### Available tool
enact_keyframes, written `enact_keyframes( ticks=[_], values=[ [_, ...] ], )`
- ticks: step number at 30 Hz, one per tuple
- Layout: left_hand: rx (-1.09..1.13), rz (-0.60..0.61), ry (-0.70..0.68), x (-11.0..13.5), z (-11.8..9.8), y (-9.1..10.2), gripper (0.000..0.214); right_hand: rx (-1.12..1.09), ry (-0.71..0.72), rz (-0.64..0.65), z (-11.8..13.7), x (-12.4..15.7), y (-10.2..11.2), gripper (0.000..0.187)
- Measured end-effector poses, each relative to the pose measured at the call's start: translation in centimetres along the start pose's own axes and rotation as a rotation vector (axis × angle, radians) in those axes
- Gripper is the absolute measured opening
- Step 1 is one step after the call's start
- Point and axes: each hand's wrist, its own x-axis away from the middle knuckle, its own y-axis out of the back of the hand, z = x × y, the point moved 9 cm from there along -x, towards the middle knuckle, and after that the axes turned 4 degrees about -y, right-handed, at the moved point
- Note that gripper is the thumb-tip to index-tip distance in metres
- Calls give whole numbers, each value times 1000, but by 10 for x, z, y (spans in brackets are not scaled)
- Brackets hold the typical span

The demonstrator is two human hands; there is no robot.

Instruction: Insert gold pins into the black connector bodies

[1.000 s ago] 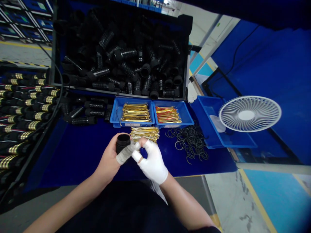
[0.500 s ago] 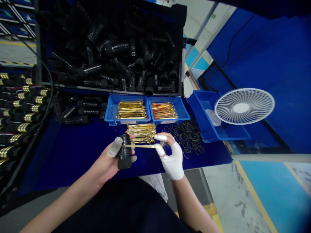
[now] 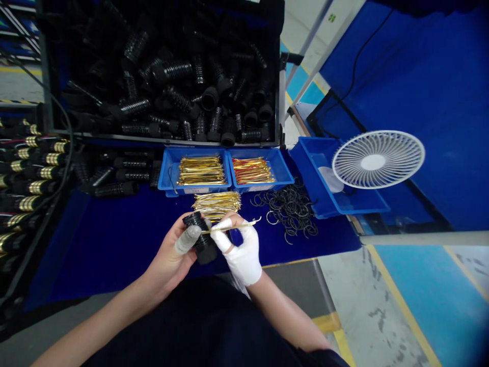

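Far left, rows of black connectors banded in brass [image 3: 28, 188], thin wires trailing. Next, the left hand [image 3: 168, 250], closed around a black ribbed plastic housing [image 3: 204, 247], held tilted above the dark blue bench mat [image 3: 114, 244], one fingertip [image 3: 187, 239] wrapped in grey. Just beside it, the white-gloved right hand [image 3: 240, 257], almost closed, pinching a thin gold wire [image 3: 231, 228], one end apparently touching the housing, though too small to be sure. Beyond, a pile of loose gold wires [image 3: 216, 203], two blue trays of gold wires [image 3: 227, 173], black rubber rings [image 3: 284, 214], a white fan [image 3: 378, 159].
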Motion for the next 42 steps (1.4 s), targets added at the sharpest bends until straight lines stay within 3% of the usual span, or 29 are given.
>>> enact_keyframes(
  ticks=[16, 22, 26, 30, 36, 42],
  values=[
    [81, 39, 40, -2, 9, -1, 59, -40, -89, -33, -12, 2, -5, 22],
    [-40, 109, 59, -1, 8, -5, 53, -118, -110, -50, -14, -5, 1, 18],
    [-77, 217, 104, -2, 12, -13, 51, 54, -3, -37, -1, -7, 5, 18],
    [-145, 215, 97, -4, 11, -10, 48, 271, 151, 112, 18, -1, -6, 11],
    [-138, 219, 37, -1, 7, -10, 41, 270, -38, 102, -2, -7, 12, 15],
    [-381, 254, -37, -9, 16, 4, 33, 315, 22, 136, 2, 1, 6, 12]
  ],
)
